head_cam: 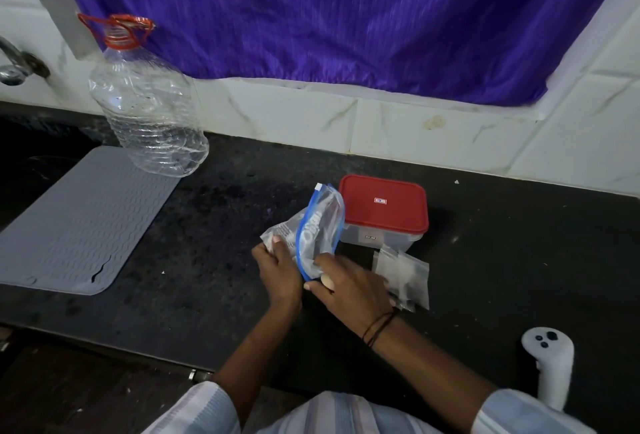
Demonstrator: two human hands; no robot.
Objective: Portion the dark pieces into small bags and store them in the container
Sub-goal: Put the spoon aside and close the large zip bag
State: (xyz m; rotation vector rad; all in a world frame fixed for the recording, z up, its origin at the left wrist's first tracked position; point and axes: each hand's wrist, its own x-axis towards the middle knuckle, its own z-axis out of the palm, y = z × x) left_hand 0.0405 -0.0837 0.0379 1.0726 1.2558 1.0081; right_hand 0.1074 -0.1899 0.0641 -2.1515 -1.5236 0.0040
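Hands grip one zip bag (317,231) above the counter (207,260): left hand (278,265) pinching its crumpled edge, right hand (346,283) its lower end. Bag's long axis rises away from them; the lidded container (382,206) sits just beyond, nearer the right hand.

The only camera sits on my head and looks forward and steeply down at the dark counter (214,211) in front of me. It is a wide-angle view, so the tiled wall (433,128) and the purple curtain (346,17) bend across the top of the frame, while my striped sleeves (346,413) fill the bottom edge. My left hand (280,270) and right hand (349,284) lie a little below the centre, close to the lens, with my forearms running up from the lower edge. The grey mat (86,222) falls at the left, the white controller (550,361) at the lower right. There is one view, so no overlap.
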